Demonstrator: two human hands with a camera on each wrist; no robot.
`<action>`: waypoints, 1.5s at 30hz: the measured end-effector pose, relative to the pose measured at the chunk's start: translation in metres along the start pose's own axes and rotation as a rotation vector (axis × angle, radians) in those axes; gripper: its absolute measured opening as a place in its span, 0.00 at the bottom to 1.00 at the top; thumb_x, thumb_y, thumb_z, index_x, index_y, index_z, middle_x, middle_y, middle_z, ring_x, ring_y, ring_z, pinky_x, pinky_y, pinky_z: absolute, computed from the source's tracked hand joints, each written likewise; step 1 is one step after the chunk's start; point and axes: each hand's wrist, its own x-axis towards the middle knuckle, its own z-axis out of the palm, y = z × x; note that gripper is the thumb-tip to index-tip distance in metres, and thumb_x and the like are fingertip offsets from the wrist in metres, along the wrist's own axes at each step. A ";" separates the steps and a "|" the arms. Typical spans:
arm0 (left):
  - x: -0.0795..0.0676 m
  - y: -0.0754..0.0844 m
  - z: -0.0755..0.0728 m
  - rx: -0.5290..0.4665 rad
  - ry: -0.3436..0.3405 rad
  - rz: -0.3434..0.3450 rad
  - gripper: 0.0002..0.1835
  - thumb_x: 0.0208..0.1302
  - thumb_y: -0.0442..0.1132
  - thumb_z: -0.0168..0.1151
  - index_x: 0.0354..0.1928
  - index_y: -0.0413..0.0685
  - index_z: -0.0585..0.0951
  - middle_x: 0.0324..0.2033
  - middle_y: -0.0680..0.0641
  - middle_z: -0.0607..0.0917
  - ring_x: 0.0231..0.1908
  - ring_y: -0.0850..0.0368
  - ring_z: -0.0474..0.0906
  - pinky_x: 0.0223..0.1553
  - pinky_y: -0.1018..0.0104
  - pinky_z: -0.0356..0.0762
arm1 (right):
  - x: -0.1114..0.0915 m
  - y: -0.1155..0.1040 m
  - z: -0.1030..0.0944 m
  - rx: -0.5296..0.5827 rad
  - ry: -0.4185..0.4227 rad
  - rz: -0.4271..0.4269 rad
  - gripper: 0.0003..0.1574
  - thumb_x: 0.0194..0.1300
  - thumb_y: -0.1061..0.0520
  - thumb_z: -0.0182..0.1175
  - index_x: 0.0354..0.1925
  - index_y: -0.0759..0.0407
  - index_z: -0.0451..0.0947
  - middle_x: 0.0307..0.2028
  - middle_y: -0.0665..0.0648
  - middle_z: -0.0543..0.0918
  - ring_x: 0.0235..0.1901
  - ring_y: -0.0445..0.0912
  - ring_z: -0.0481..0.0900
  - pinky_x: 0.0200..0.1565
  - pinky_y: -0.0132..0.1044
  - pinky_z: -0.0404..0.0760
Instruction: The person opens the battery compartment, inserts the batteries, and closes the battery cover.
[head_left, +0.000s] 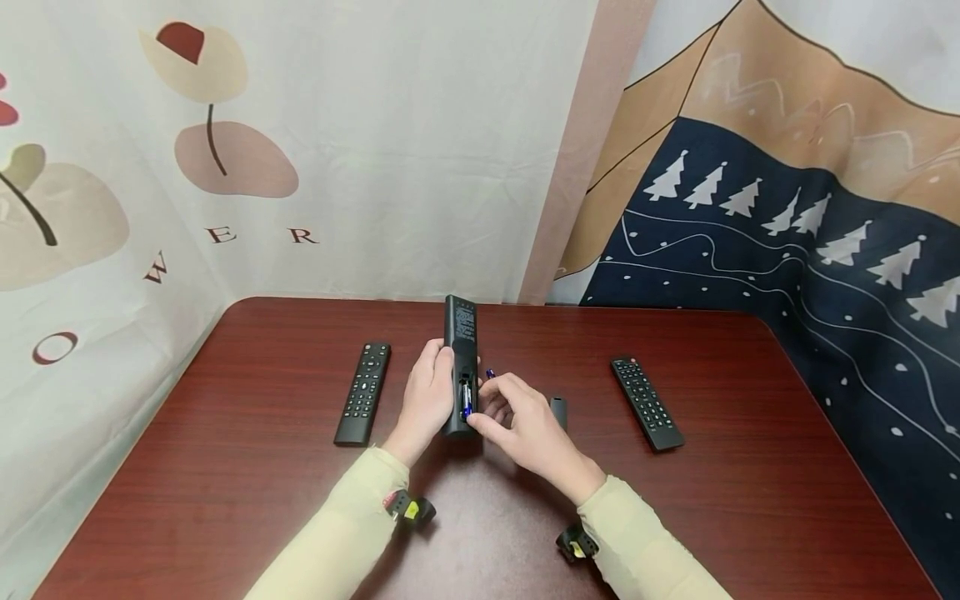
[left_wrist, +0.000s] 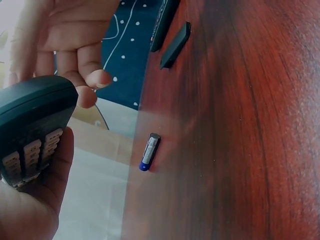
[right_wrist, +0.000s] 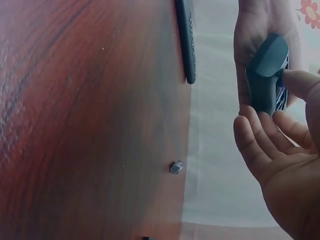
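My left hand point(head_left: 427, 398) grips a black remote control point(head_left: 461, 333) raised over the table, its labelled back facing up. The battery compartment lies uncovered near the remote's lower end, and a blue-ended battery point(head_left: 467, 400) sits inside. The thumb of my right hand point(head_left: 534, 429) touches that battery's lower end. In the right wrist view, the other fingers of that hand point(right_wrist: 292, 185) reach toward the remote's end point(right_wrist: 267, 65), partly spread. A second battery point(left_wrist: 150, 151) lies on the table beyond the hands. Behind my right hand is a small dark cover piece point(head_left: 558, 411), partly hidden.
One black remote point(head_left: 362, 394) lies buttons up to the left of my hands, another point(head_left: 647, 404) to the right. The reddish-brown table point(head_left: 255, 500) has its far edge close to a patterned cloth curtain point(head_left: 420, 150). Wrist cameras sit below both sleeves.
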 end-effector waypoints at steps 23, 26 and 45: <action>-0.002 0.000 0.002 -0.041 -0.013 -0.007 0.20 0.84 0.46 0.38 0.61 0.44 0.74 0.46 0.39 0.88 0.37 0.51 0.88 0.44 0.61 0.81 | 0.002 -0.003 0.005 0.415 -0.057 0.359 0.16 0.68 0.64 0.67 0.46 0.68 0.69 0.38 0.65 0.85 0.29 0.55 0.89 0.34 0.56 0.87; -0.002 -0.001 0.003 -0.039 -0.013 -0.008 0.20 0.84 0.46 0.38 0.61 0.45 0.74 0.46 0.40 0.88 0.37 0.52 0.87 0.44 0.61 0.80 | 0.003 -0.004 0.005 0.433 -0.055 0.379 0.16 0.67 0.64 0.67 0.45 0.68 0.69 0.38 0.64 0.85 0.29 0.55 0.89 0.35 0.56 0.87; -0.002 0.001 0.003 -0.044 -0.006 0.013 0.19 0.84 0.45 0.38 0.61 0.44 0.75 0.48 0.41 0.89 0.36 0.52 0.88 0.46 0.60 0.79 | 0.006 -0.006 0.004 0.522 -0.038 0.494 0.16 0.64 0.65 0.69 0.42 0.68 0.70 0.35 0.58 0.80 0.28 0.48 0.87 0.40 0.57 0.87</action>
